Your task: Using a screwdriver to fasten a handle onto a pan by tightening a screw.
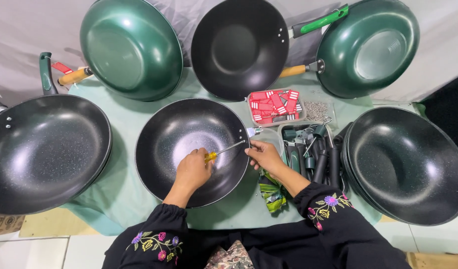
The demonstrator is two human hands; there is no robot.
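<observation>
A black wok-style pan [174, 134] lies in front of me on a pale green cloth [124, 194]. My left hand [193, 170] is over the pan's inside and grips a yellow-handled screwdriver [224, 150], whose shaft points at the rivets on the pan's right rim. My right hand [262, 155] pinches that rim from outside, just below a small metal bracket [254, 131] sticking out of the pan wall.
A tray of black and green pan handles [308, 149] sits to the right, with a box of red tags [276, 107] and loose screws [316, 110] behind it. Stacked black pans [408, 164] lie right, another black pan [39, 149] left. Green and black pans lean on the wall behind.
</observation>
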